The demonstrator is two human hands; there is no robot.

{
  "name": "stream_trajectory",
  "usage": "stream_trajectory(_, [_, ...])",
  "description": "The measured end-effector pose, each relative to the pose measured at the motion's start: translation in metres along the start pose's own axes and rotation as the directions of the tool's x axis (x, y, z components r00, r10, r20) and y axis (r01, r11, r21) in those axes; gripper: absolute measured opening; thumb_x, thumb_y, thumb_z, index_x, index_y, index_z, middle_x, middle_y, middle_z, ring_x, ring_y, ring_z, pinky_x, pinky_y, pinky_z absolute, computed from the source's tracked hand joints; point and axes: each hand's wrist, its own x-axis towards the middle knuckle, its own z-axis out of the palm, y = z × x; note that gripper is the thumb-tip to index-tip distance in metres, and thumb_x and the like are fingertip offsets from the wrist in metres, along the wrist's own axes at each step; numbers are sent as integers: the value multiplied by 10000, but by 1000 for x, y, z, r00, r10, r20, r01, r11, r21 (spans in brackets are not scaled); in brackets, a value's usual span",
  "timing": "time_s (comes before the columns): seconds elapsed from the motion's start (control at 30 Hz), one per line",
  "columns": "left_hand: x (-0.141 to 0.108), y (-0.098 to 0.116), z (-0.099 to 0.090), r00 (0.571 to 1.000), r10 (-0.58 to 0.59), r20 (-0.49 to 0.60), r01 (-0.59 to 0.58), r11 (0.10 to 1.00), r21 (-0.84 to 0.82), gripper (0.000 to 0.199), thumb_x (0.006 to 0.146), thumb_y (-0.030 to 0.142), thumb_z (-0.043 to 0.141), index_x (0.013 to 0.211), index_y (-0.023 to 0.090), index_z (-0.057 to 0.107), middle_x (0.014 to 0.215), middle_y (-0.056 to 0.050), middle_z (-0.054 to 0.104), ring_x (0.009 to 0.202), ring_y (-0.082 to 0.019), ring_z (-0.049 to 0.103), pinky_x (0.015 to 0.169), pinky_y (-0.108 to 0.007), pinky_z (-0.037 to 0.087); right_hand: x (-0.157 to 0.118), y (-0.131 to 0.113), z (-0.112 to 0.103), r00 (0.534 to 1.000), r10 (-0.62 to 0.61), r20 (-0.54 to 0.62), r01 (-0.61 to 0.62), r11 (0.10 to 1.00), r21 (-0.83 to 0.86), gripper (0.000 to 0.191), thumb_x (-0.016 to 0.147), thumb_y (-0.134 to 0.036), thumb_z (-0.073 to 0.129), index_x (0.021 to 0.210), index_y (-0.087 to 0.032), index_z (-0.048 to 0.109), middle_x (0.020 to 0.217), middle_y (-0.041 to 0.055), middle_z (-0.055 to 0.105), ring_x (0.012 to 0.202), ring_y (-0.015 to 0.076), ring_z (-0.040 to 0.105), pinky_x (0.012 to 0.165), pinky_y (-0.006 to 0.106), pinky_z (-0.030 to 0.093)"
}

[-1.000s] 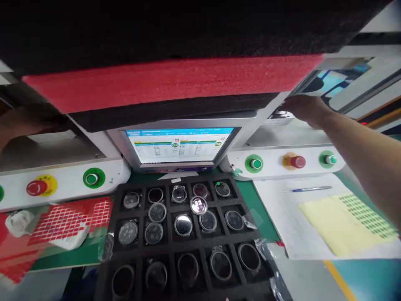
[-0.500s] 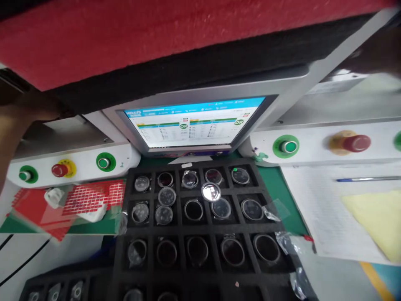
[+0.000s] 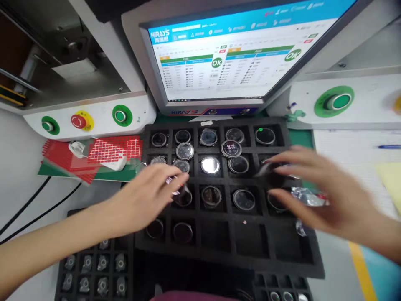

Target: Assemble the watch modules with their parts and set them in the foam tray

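A black foam tray [image 3: 250, 259] holds round watch displays in its square compartments. My left hand [image 3: 140, 200] is closed on a round watch display [image 3: 174, 184] with a lit screen, above the tray's left side. Over the right side, my motion-blurred right hand [image 3: 332, 196] has its fingers round a dark watch display [image 3: 272, 175]. Between the hands, one display [image 3: 210, 165] glows white in its compartment. Another display [image 3: 231, 148], lit with digits, rests across a divider. An unlit display [image 3: 184, 151] also overlaps a divider.
Behind the tray stands a monitor [image 3: 216, 75] showing two OK marks. Green buttons [image 3: 120, 116] and a red emergency stop [image 3: 78, 121] line the machine front. Red grid sheets [image 3: 108, 149] lie left. A second tray [image 3: 94, 251] with small parts sits lower left.
My view has shifted closer to the tray, and the red and black shape overhead is gone. Both hands are now over the tray, each with a watch display.
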Motion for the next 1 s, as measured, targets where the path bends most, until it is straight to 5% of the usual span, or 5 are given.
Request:
stream_trajectory(0.1, [15, 37, 40, 996, 80, -45, -78, 996, 39, 392, 989, 86, 462, 1367, 107, 564, 1202, -167, 691, 1163, -281, 662, 983, -434, 587, -3, -27, 31, 987, -162, -1, 162, 987, 19, 279, 981, -213, 585, 1256, -196, 542, 1146, 133, 710, 1081, 277, 702, 1051, 539, 559])
stream_trajectory(0.2, [26, 39, 56, 991, 67, -112, -57, 995, 83, 337, 987, 85, 482, 1303, 68, 597, 1161, -191, 697, 1080, -292, 693, 913, -443, 613, 0, -34, 49, 991, -135, 26, 136, 990, -41, 210, 1003, -224, 546, 1204, -166, 551, 1140, 156, 707, 1062, 290, 707, 967, 502, 595])
stream_trajectory(0.47, [40, 14, 35, 940, -270, -210, 243, 959, -147, 394, 911, 212, 604, 1291, 108, 588, 1325, -207, 623, 1233, -331, 622, 1044, -503, 564, 24, -16, 35, 1000, 19, 5, -18, 985, -170, 255, 1028, -358, 545, 1178, -153, 551, 1184, 181, 718, 1056, 301, 730, 772, 383, 631])
stream_trajectory(0.63, [71, 0, 36, 888, -460, -25, 459, 888, -8, 506, 850, 313, 713, 1271, 53, 607, 1200, -212, 661, 1126, -388, 650, 940, -532, 587, 58, -12, 45, 997, -2, 80, 33, 920, -391, 416, 973, -323, 578, 1284, -49, 541, 1169, 233, 715, 981, 356, 731, 746, 444, 632])
stream_trajectory(1.0, [73, -8, 41, 980, -191, 48, 181, 970, 160, 495, 898, 220, 753, 1321, 27, 582, 1284, -202, 672, 1006, -274, 750, 790, -349, 628, 57, -6, 53, 981, 147, 130, -104, 951, -292, 381, 940, -275, 520, 1286, -123, 575, 1126, 154, 760, 855, 307, 762, 640, 382, 618])
